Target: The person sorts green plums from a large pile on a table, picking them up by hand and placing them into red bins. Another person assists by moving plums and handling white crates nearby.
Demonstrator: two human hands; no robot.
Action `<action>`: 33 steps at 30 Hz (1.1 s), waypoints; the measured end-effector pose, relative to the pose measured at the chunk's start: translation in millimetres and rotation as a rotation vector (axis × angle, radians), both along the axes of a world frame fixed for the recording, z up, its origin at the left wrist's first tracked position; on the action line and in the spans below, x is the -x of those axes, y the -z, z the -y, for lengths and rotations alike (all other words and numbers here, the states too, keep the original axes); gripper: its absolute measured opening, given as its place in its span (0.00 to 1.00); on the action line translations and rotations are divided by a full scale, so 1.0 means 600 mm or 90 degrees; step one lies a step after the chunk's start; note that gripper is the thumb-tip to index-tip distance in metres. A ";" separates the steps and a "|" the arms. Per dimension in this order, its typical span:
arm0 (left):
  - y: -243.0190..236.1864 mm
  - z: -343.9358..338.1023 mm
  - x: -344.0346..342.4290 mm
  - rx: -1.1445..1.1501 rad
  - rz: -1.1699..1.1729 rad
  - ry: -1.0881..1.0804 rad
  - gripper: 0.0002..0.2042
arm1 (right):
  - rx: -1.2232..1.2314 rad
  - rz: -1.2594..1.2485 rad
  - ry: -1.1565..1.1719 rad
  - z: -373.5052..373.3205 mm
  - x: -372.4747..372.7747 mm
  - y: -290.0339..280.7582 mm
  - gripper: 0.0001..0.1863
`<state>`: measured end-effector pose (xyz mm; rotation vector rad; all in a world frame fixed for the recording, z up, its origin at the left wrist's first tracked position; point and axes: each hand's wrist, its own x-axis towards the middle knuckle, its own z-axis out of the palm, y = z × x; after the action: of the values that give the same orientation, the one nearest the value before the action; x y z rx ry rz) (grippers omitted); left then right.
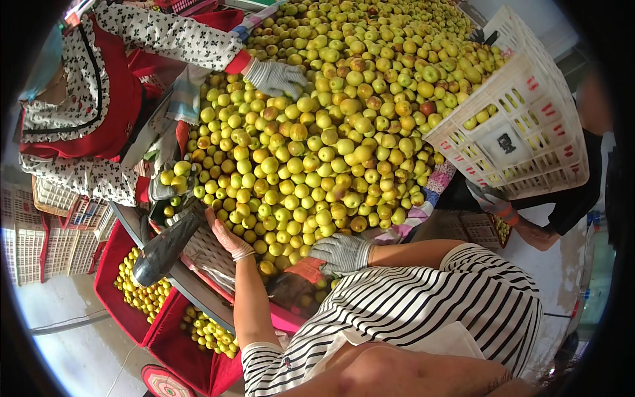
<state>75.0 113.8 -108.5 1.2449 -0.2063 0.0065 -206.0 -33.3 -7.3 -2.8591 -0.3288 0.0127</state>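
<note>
A wide heap of small round yellow-green fruits, some with brown patches, covers the table before me; they look like jujubes. At its near left edge is my left hand, fingers stretched out against the fruits and a pale band at the wrist. No fruit shows in its grasp. My right hand, in a grey striped glove, lies on the near edge of the heap with its fingers spread over the fruits. Beside it sit an orange-red flap and a dark brownish piece. A dark chute slopes down left of my left hand.
At left, a co-worker's gloved hand rests on the heap; the other holds fruits near the chute. A white plastic crate tilts over the right side, supported by another person's gloved hand. Red fabric bins with fruits stand below left.
</note>
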 end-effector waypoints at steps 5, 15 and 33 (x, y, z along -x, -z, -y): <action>-0.008 0.002 0.005 0.026 -0.009 0.028 0.33 | -0.026 -0.030 0.021 -0.002 -0.001 -0.005 0.29; -0.004 -0.002 0.004 0.045 -0.022 0.032 0.32 | -0.031 -0.012 0.017 -0.003 0.000 -0.004 0.30; -0.016 -0.003 0.012 0.089 -0.022 0.069 0.35 | -0.027 -0.030 0.039 -0.017 0.005 0.046 0.30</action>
<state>68.0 115.8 -98.8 1.0926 -0.2399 -0.0928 -208.7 -23.0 -35.0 -2.8210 -0.2282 0.0612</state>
